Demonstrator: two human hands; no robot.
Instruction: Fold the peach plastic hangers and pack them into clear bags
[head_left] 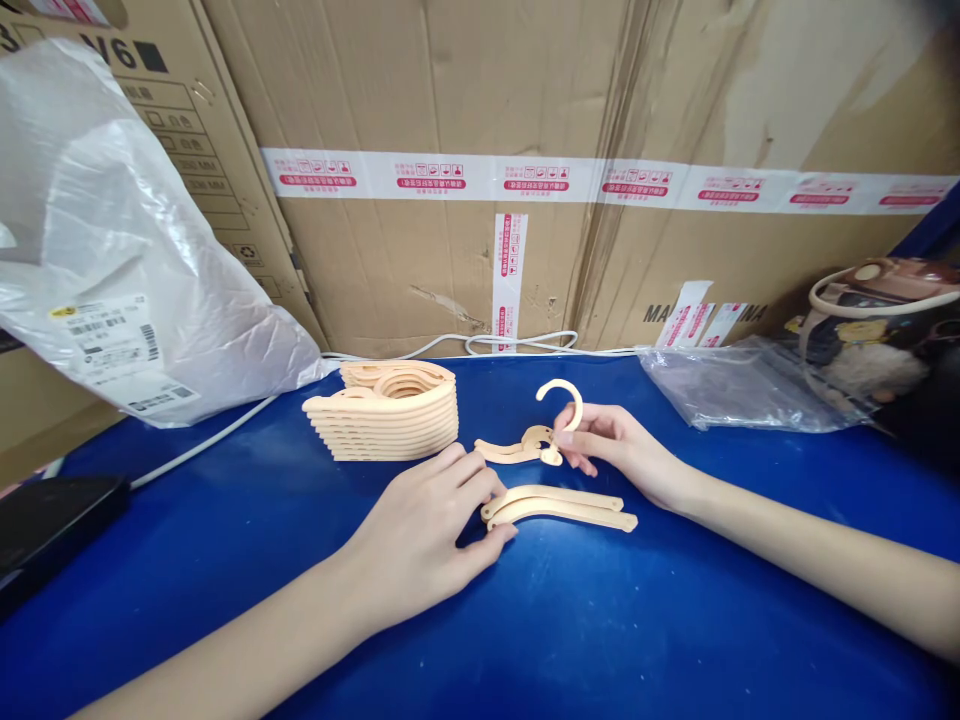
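My right hand (611, 440) pinches a cream plastic hanger hook (576, 400) near its base, with the curved end pointing up. A small cream hanger piece (510, 453) lies flat on the table just left of those fingers. My left hand (431, 525) is closed around the left ends of two slim, curved hanger arms (562, 508), which lie side by side on the table and point right. Behind my left hand stands a neat stack of folded cream hangers (390, 425), close to its fingertips.
Large cardboard boxes (420, 90) rise behind the blue table (600, 630). A white plastic bag (150, 250) leans at the left, above a dark device (60, 530). A white cable (206, 440) runs along the back. Clear plastic bags (727, 385) and a brown bag (892, 285) sit at the right.
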